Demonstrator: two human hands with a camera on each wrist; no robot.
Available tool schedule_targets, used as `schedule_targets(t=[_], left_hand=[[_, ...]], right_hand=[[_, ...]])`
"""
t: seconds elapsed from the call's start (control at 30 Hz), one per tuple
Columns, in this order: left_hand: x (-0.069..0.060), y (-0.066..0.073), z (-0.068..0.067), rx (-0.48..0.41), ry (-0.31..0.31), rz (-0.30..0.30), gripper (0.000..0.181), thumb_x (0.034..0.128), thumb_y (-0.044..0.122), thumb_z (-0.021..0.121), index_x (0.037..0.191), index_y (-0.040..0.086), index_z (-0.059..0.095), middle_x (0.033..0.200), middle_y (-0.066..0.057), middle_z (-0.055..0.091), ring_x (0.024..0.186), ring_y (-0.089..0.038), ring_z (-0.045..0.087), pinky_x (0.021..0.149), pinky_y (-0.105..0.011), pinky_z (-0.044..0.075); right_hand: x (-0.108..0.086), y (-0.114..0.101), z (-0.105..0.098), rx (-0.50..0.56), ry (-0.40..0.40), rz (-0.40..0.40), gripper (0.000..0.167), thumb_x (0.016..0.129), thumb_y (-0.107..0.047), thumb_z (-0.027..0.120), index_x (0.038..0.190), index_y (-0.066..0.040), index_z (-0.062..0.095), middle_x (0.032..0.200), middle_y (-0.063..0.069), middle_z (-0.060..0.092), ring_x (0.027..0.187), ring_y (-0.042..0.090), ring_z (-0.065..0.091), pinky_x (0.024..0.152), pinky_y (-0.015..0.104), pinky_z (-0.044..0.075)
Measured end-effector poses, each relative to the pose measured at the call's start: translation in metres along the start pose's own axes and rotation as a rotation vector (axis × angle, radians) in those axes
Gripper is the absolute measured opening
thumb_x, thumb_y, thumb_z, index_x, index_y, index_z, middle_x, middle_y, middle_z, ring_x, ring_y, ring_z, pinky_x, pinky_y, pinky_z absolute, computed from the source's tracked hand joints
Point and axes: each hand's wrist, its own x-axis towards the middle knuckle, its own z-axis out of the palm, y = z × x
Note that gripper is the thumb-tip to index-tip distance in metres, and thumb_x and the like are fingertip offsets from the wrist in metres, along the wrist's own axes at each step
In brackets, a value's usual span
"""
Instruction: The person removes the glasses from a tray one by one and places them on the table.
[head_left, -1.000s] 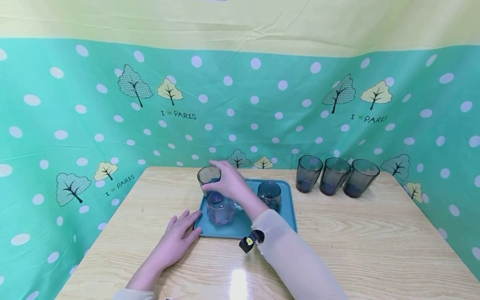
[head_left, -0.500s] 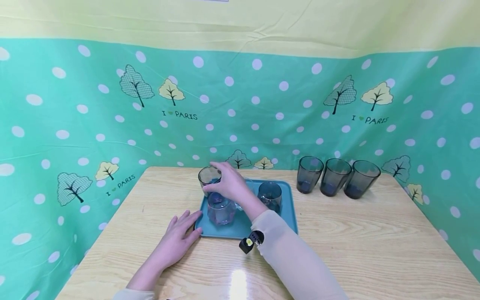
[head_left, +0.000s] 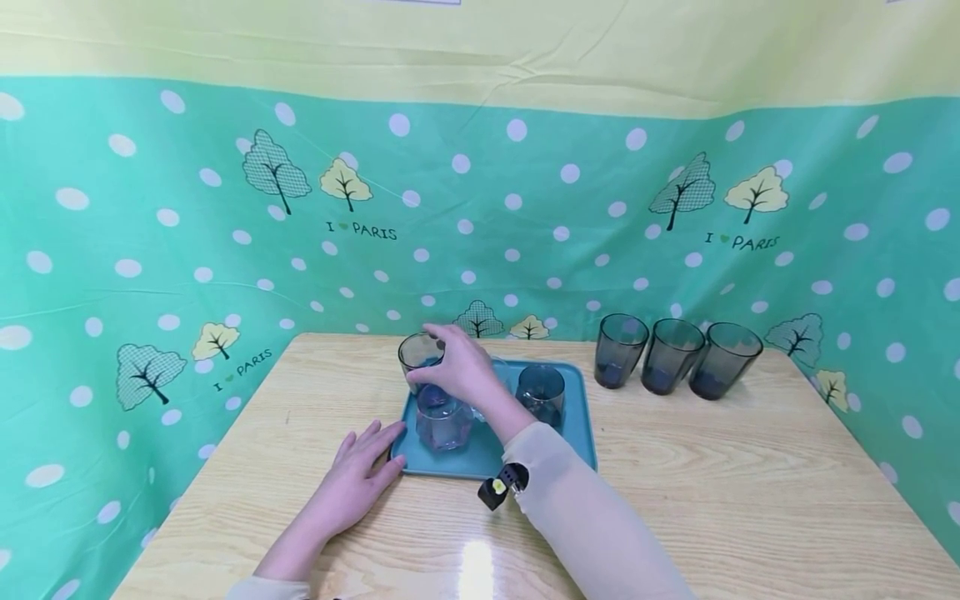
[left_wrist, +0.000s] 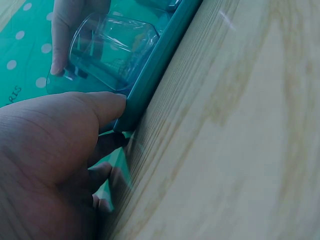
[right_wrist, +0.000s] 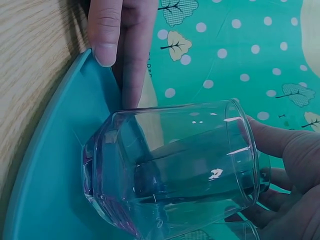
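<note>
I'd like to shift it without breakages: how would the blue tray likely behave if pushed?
The blue tray looks stiff, with straight raised edges. It would probably slide, lying flat on a smooth-looking tabletop. The front clear glass seems to stand loose on it, so a sudden shove might topple it.

Smoky glass [head_left: 417,360] in the right grip [head_left: 465,367], at the tray [head_left: 480,460]'s far-left corner.
I see it rim up, partly covered by that grip; just in front, a clear faceted glass [head_left: 442,427] stands upright on the flat blue-green tray, whose left edge the left grip [head_left: 351,482] touches.
</note>
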Motion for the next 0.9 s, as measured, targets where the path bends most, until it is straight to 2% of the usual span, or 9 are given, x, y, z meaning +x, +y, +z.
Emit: schedule_targets(t=[0.23, 0.43, 0.6, 0.9], left_hand=[[-0.001, -0.001, 0.000, 0.003, -0.007, -0.006, 0.055, 0.1125, 0.023, 0.068, 0.161, 0.002, 0.055, 0.163, -0.020, 0.056, 0.161, -0.048, 0.032, 0.131, -0.072, 0.008], [0.000, 0.000, -0.001, -0.010, -0.020, -0.016, 0.055, 0.1130, 0.024, 0.067, 0.162, 0.003, 0.054, 0.163, -0.019, 0.055, 0.162, -0.047, 0.030, 0.132, -0.071, 0.006], [0.001, 0.001, -0.001, -0.007, -0.017, -0.019, 0.055, 0.1129, 0.024, 0.068, 0.162, 0.003, 0.054, 0.163, -0.019, 0.056, 0.162, -0.047, 0.031, 0.132, -0.071, 0.006], [0.001, 0.000, 0.000, -0.004, -0.012, -0.015, 0.055, 0.1128, 0.023, 0.067, 0.162, 0.002, 0.054, 0.162, -0.020, 0.056, 0.161, -0.049, 0.031, 0.132, -0.071, 0.007]], right_hand=[[-0.001, -0.001, 0.000, 0.002, 0.011, 0.007, 0.086, 0.091, -0.041, 0.095, 0.165, -0.027, 0.054, 0.160, 0.002, 0.057, 0.140, 0.030, 0.060, 0.111, 0.052, 0.055], [0.001, -0.002, 0.001, 0.008, 0.054, -0.010, 0.084, 0.092, -0.039, 0.094, 0.164, -0.023, 0.055, 0.164, 0.003, 0.054, 0.148, 0.032, 0.054, 0.118, 0.053, 0.050], [0.000, -0.006, -0.004, 0.028, 0.095, -0.036, 0.085, 0.091, -0.038, 0.095, 0.164, -0.022, 0.056, 0.163, 0.005, 0.054, 0.147, 0.031, 0.055, 0.117, 0.054, 0.050], [-0.006, -0.018, -0.020, 0.044, 0.139, -0.072, 0.086, 0.091, -0.038, 0.095, 0.165, -0.029, 0.054, 0.165, 0.003, 0.053, 0.148, 0.029, 0.054, 0.116, 0.052, 0.052]])
